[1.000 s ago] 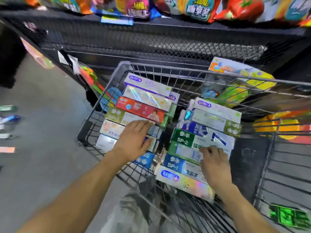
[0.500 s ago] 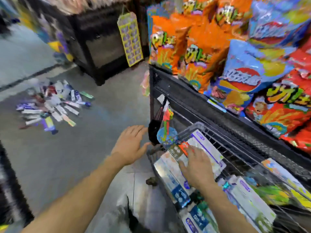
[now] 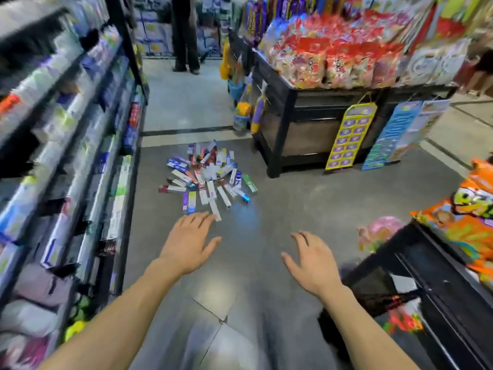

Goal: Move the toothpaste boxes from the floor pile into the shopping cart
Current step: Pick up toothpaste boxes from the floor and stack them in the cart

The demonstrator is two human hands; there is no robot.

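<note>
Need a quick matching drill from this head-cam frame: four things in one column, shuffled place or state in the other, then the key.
Things
1. left hand
2. toothpaste boxes
3. yellow hanging card
4. orange snack bags

Place or state
A. piled on the grey floor, mid-aisle
B. on the near shelf at the right edge
C. open, holding nothing, fingers towards the pile
D. hung on the front of the black display stand

Pairs: 1-C, 2-A, 3-D, 4-B

The right hand is also open and holds nothing.
</note>
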